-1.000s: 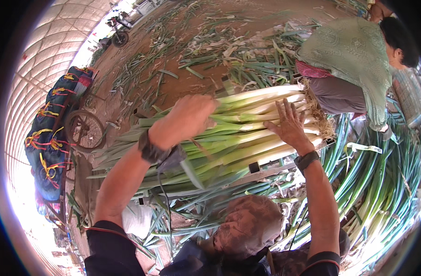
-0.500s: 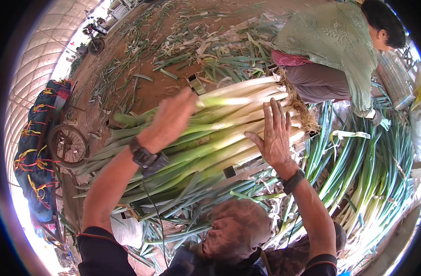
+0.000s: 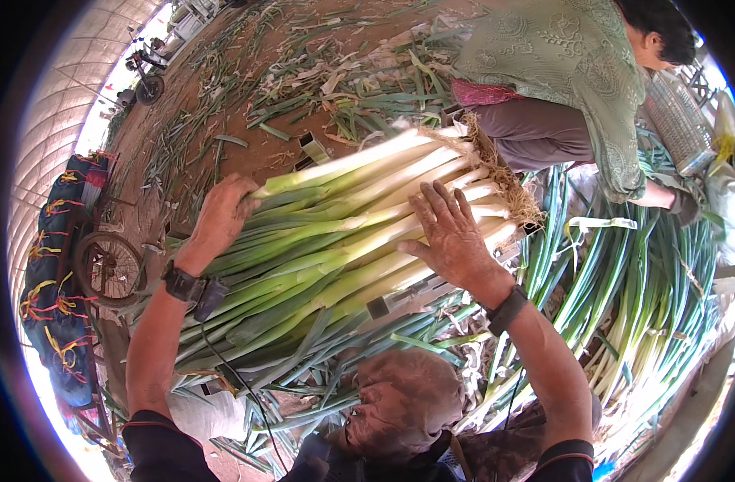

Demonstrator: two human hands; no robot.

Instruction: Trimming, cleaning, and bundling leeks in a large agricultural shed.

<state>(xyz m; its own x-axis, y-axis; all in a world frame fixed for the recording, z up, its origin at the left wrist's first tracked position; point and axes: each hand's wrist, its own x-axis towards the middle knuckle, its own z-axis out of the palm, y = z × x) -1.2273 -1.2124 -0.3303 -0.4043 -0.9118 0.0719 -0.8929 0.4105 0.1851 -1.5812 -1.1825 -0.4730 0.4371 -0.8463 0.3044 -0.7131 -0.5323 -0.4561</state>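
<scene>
A thick pile of long green onions point(image 3: 343, 261) lies across a low metal frame point(image 3: 378, 307), with white stems and rooty ends to the right and green leaves to the left. My left hand point(image 3: 221, 217) is at the far edge of the pile, its fingers curled round the leaves of the outermost onions. Flat on the white stems near the roots rests my right hand point(image 3: 450, 241), palm down with its fingers spread. Both wrists wear dark bands, and a cable runs from the left one.
At the far right a person in a green top point(image 3: 556, 72) bends over a second heap of green onions point(image 3: 624, 281). Leaf scraps point(image 3: 343, 88) litter the dirt floor behind the pile. A cart wheel point(image 3: 108, 269) and dark tied bundles point(image 3: 58, 289) stand at the left.
My left hand has swung left from above the pile down to the leaves and closed on them. The right hand stays on the stems. The other person's arm has reached further right.
</scene>
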